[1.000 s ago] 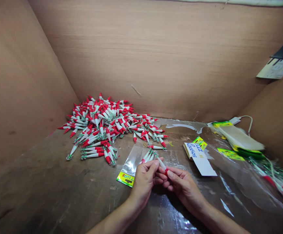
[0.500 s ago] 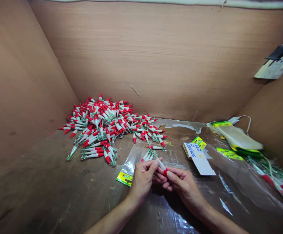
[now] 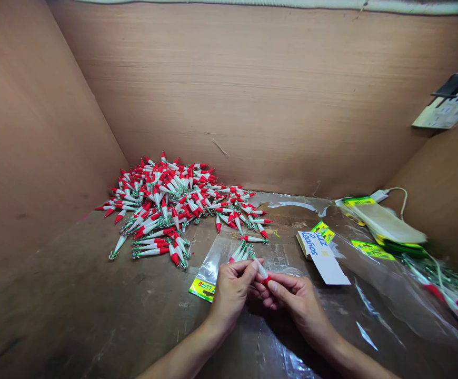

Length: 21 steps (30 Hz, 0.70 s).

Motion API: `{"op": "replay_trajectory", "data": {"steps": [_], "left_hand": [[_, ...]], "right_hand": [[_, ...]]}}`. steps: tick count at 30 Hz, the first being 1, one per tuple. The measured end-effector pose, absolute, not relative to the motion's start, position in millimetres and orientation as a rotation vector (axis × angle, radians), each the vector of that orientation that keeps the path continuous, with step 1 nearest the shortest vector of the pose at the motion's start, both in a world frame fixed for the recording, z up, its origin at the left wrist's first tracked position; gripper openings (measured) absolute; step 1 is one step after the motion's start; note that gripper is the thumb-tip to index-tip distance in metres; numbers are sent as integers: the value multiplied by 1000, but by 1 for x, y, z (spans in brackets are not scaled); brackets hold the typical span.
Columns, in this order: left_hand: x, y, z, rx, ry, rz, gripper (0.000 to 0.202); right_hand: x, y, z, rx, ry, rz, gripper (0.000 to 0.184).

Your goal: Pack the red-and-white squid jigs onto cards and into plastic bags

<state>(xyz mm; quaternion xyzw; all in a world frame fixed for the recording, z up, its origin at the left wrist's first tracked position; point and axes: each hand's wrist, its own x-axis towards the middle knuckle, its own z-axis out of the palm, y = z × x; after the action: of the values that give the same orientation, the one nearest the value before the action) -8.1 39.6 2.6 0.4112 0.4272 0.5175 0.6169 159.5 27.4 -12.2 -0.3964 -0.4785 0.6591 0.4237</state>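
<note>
I see almost nothing shift over the last second. The left hand [image 3: 232,287] and right hand [image 3: 296,300] stay together at the near edge of the table [image 3: 75,310], both pinching one red-and-white lure [image 3: 260,269] just beside the clear bag [image 3: 213,266], so the work sits at the same point. Fingertips cover the lure's red end. I cannot tell whether the few lures at the bag lie inside it or on it. The heap of lures [image 3: 169,202] lies well apart.
</note>
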Motion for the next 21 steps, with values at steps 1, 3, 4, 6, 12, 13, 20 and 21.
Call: {"op": "replay_trajectory", "data": {"steps": [1,3,4,6,12,13,20,21], "left_hand": [[-8,39,2,932,992,1191,37],[-7,38,2,905,996,1174,39],[-7,37,2,895,991,1163,40],[-6,36,2,886,978,1138,45],[-5,37,2,1072,1020,1066,48],[-5,37,2,1109,1027,1068,46],[-1,32,1,1203,946,928,41],[0,32,0,1212,926,902,41]], "right_hand": [[159,27,-12,-1007,-1209,1638,36],[158,27,-12,-1013,-1200,1635,37],[158,27,-13,-1003,-1182,1642,37],[156,26,-13,-971,-1137,1666,36],[156,28,-12,-986,-1158,1699,41],[158,30,-10,-1017,-1202,1649,41],[176,42,10,-1149,-1443,1176,30],[177,43,11,-1139,-1445,1213,29]]}}
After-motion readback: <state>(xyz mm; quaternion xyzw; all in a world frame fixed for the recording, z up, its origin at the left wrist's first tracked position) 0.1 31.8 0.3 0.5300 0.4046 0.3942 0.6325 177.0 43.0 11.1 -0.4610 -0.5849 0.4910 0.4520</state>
